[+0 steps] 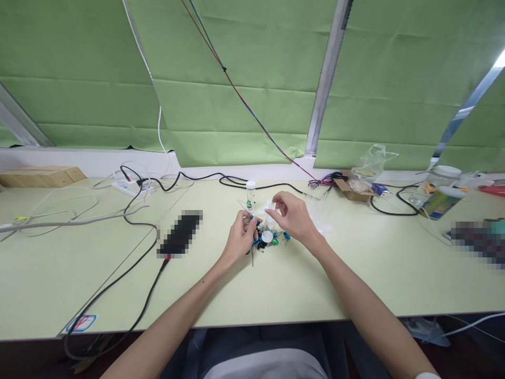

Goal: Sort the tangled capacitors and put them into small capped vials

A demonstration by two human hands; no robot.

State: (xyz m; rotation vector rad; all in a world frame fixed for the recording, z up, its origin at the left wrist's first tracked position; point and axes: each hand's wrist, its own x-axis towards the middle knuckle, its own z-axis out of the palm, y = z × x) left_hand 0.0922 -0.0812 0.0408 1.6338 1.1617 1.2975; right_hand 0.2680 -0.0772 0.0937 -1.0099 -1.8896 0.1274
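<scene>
Small parts lie in a loose pile (260, 245) directly before me on the table (260, 305), the work approx. at an early stage, I'd est. Taking the pile as clock center, my L hand (240, 235) is at 9 o'clock, thumb and fingers pinched together, apparently on a blue part (253, 217); exact grip hidden. My R hand (292, 216), at 2 o'clock, has thumb and index finger nearly meeting on a whitish piece (270, 206), too small to ID. Done, as far as shows: one clear jar (250, 195) stands upright at approx. 11 o'clock, white top on, w/ a bit of green in or behind it. Left, I'd judge: most of the pile, blue, green & black pcs. mixed, w/ a white cap (267, 237) lying on it.
</scene>
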